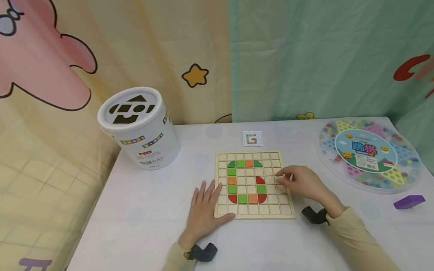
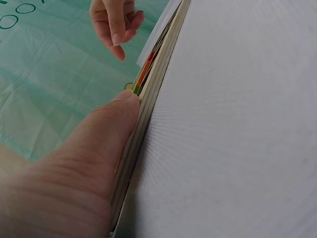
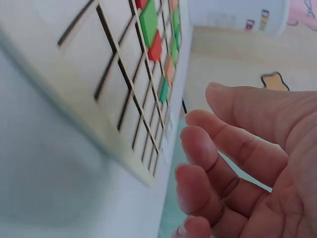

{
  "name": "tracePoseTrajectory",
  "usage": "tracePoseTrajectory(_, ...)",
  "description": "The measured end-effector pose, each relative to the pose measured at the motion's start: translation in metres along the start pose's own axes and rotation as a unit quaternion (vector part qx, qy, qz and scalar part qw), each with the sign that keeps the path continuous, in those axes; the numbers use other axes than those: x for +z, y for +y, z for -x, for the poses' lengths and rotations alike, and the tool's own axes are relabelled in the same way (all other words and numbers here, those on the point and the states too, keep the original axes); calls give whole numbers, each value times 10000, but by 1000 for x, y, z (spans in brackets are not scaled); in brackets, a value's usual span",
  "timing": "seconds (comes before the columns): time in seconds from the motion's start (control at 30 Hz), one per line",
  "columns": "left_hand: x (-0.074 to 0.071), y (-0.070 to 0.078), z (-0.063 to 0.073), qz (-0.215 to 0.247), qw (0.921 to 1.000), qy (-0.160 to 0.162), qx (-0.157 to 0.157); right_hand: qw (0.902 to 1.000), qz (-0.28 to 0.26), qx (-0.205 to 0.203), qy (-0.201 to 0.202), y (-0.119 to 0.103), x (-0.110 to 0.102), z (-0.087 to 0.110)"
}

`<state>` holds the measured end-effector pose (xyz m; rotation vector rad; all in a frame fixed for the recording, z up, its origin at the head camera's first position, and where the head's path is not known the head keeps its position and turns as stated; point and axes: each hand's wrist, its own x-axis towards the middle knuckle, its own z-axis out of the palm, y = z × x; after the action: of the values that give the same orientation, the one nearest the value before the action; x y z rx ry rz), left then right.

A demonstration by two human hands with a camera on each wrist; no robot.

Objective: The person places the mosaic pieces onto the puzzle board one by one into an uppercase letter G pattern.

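A wooden grid board (image 1: 253,215) lies flat on the table. On it, green, orange and red pieces form an outline, with rounded pieces at its corners and a rounded red piece (image 1: 259,180) on its right side. My left hand (image 1: 204,209) lies spread at the board's left side, fingers straight; its thumb touches the board's near edge, as the left wrist view shows. Over the board's right edge hovers my right hand (image 1: 300,182), fingers loosely bent. The right wrist view shows nothing between that thumb and those fingertips (image 3: 195,148).
Behind the board lies a small card (image 1: 253,138) with a coloured G on a grid. A white bucket (image 1: 143,133) with shaped holes in its lid stands at back left. To the right are a round game box (image 1: 369,154) and a purple block (image 1: 409,201). Curtains hang behind.
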<state>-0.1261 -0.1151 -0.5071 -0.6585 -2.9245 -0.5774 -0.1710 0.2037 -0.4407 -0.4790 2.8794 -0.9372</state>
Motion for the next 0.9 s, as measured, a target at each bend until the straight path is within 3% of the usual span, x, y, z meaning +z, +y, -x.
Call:
tracePoseTrajectory(0.23,1,-1,0,-27,10000,12,-3,9984,287,179,450,18,-31,32)
tracePoseTrajectory(0.4,1,-2,0,-45,10000,28,4,9975,368,395,445,31,-49,55)
tracePoseTrajectory(0.63,3,-3,0,-46,9999,81,51,9967,302,751,-78,45,-66,83)
tracePoseTrajectory(0.9,5,-4,0,24,9997,189,126,9884,163,1152,-974,65,-63,102)
